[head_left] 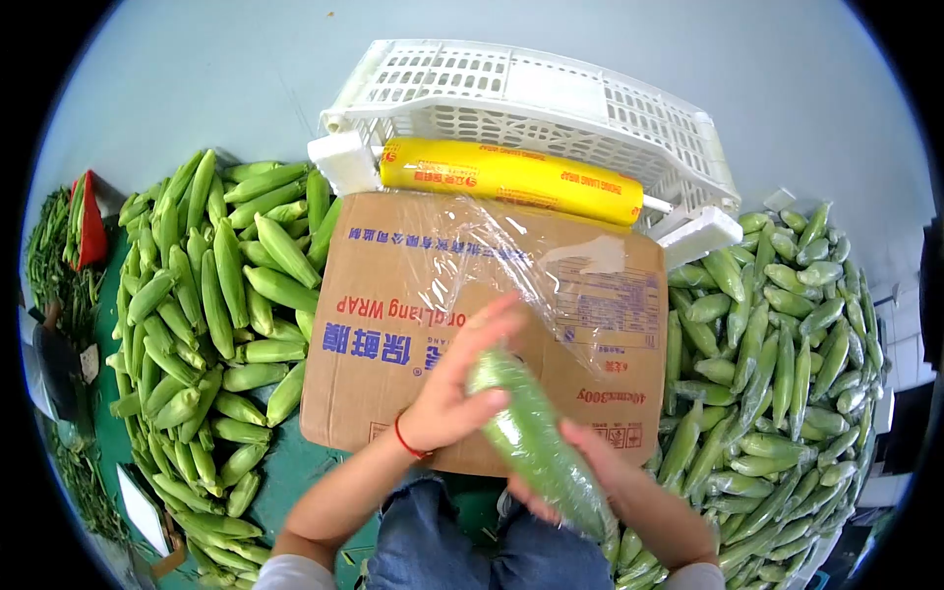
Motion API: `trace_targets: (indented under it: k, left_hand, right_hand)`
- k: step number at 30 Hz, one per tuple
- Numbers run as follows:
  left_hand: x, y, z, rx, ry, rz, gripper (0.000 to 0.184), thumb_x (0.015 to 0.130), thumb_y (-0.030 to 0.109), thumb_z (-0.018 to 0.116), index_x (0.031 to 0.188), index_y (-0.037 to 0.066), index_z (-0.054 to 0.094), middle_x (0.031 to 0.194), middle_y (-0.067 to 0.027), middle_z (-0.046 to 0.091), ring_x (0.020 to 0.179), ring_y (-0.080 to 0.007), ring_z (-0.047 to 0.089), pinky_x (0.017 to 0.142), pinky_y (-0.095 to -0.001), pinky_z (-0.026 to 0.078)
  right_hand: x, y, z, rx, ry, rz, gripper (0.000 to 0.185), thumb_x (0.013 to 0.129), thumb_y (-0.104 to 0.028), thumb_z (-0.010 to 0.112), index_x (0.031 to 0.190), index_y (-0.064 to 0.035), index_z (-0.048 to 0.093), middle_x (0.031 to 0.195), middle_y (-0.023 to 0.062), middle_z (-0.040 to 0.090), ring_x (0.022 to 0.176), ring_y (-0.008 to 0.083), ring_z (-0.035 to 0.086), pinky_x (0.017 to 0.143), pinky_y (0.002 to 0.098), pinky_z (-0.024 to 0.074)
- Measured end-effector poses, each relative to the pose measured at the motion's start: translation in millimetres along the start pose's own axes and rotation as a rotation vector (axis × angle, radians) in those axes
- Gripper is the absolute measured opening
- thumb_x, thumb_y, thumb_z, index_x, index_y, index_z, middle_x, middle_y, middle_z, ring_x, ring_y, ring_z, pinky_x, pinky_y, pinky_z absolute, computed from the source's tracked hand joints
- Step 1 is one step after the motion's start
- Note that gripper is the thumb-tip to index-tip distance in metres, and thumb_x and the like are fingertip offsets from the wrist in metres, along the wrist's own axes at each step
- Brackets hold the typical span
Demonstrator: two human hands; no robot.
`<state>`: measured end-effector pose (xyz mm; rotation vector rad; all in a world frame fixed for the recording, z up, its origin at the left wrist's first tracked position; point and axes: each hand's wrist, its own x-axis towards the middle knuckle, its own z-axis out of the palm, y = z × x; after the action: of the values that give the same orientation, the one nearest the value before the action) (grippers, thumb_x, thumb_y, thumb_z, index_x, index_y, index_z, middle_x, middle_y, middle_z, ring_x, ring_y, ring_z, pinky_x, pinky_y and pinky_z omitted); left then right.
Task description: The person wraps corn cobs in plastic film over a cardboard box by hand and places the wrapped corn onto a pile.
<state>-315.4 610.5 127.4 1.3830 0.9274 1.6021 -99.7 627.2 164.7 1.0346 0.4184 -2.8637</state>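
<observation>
A green ear of corn in its husk, covered in shiny cling film, is held at a slant above the cardboard box. My left hand, with a red string at the wrist, is at its upper end; the thumb lies across the corn and the fingertips are blurred. Around the lower end, my right hand grips with the thumb on one side and fingers underneath. Clear cling film drapes over the box top from a yellow-labelled roll.
The roll hangs between white blocks before an upturned white plastic crate. Unwrapped corn is heaped on the left, film-wrapped corn on the right. A red item and leafy greens sit far left.
</observation>
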Motion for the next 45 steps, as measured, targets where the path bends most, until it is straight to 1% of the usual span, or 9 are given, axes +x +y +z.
trace_targets:
  k: [4,9,18,24,29,32,33,38,45]
  left_hand:
    - [3,-6,8,-1.274,0.126,-0.074,0.056,0.087,0.015,0.057,0.139,0.024,0.038,0.102,-0.0120,0.058,0.102,-0.0307,0.059,0.087,-0.0534,0.049]
    - [12,20,-19,-0.534,0.507,-0.417,0.006,0.094,0.012,0.046,0.100,0.011,0.045,0.084,-0.0091,0.053,0.081,-0.0241,0.059,0.073,-0.0370,0.054]
    - [-48,-5,-20,-0.302,0.802,-0.498,0.036,0.105,0.033,0.036,0.103,0.003,0.056,0.093,-0.0105,0.061,0.086,-0.0165,0.062,0.075,-0.0322,0.052]
    - [-106,23,-7,-0.420,0.017,-1.251,0.062,0.102,0.050,0.030,0.121,-0.004,0.053,0.071,-0.0154,0.064,0.057,-0.0210,0.065,0.048,-0.0298,0.054]
    - [-94,35,22,-0.109,-0.385,-0.668,0.084,0.089,0.045,0.065,0.146,-0.003,0.025,0.140,-0.0194,0.045,0.113,-0.0286,0.059,0.091,-0.0401,0.051]
    - [-39,39,51,-0.015,-0.417,-0.714,0.089,0.084,0.040,0.072,0.148,0.001,0.024,0.149,-0.0197,0.034,0.124,-0.0337,0.051,0.097,-0.0414,0.047]
    - [-20,37,65,0.101,-0.420,-0.632,0.086,0.084,0.038,0.072,0.148,0.002,0.026,0.148,-0.0201,0.035,0.125,-0.0351,0.050,0.096,-0.0419,0.047]
    - [1,17,98,0.676,-0.653,-0.113,0.074,0.083,0.031,0.071,0.144,0.007,0.037,0.135,-0.0217,0.045,0.117,-0.0401,0.052,0.095,-0.0439,0.047]
    - [-39,9,36,1.089,-0.436,-0.005,0.057,0.076,0.013,0.073,0.129,0.005,0.053,0.131,-0.0210,0.049,0.117,-0.0391,0.052,0.096,-0.0458,0.045]
  right_hand:
    - [57,32,17,0.522,-0.804,-0.027,0.095,0.086,-0.080,0.023,0.144,-0.0042,0.031,0.068,0.0132,0.050,0.041,0.0191,0.047,0.037,0.0277,0.0399]
    - [43,13,11,-0.357,-0.113,-0.269,0.075,0.087,-0.052,0.060,0.140,-0.0045,0.036,0.081,0.0130,0.057,0.054,0.0198,0.056,0.047,0.0292,0.0461]
    - [-19,-14,17,-1.808,0.811,-1.341,0.049,0.075,-0.033,0.078,0.114,-0.0070,0.065,0.087,0.0100,0.065,0.073,0.0233,0.068,0.058,0.0310,0.0547]
    - [-14,-48,-15,-0.386,0.124,-1.561,0.031,0.100,-0.032,0.048,0.111,-0.0043,0.057,0.056,0.0006,0.052,0.047,0.0143,0.054,0.047,0.0346,0.0490]
    - [-6,-39,-19,0.181,-0.304,-1.328,0.044,0.101,-0.041,0.044,0.130,-0.0084,0.041,0.057,0.0046,0.049,0.046,0.0175,0.052,0.049,0.0389,0.0517]
    - [-2,-28,7,-0.093,0.455,-1.556,0.063,0.094,-0.049,0.054,0.140,-0.0111,0.034,0.086,0.0119,0.062,0.081,0.0241,0.065,0.072,0.0452,0.0567]
    - [15,-5,-18,-0.032,0.191,-1.391,0.076,0.089,-0.049,0.061,0.146,-0.0114,0.028,0.111,0.0154,0.060,0.110,0.0283,0.059,0.092,0.0491,0.0509]
    - [-30,-1,-89,0.443,0.198,-1.115,0.048,0.092,-0.041,0.053,0.121,-0.0031,0.050,0.104,0.0152,0.060,0.093,0.0266,0.060,0.083,0.0405,0.0509]
    - [-74,-174,-226,0.388,0.622,-1.603,0.040,0.100,-0.034,0.044,0.125,-0.0024,0.048,0.112,0.0124,0.059,0.106,0.0272,0.055,0.092,0.0406,0.0478]
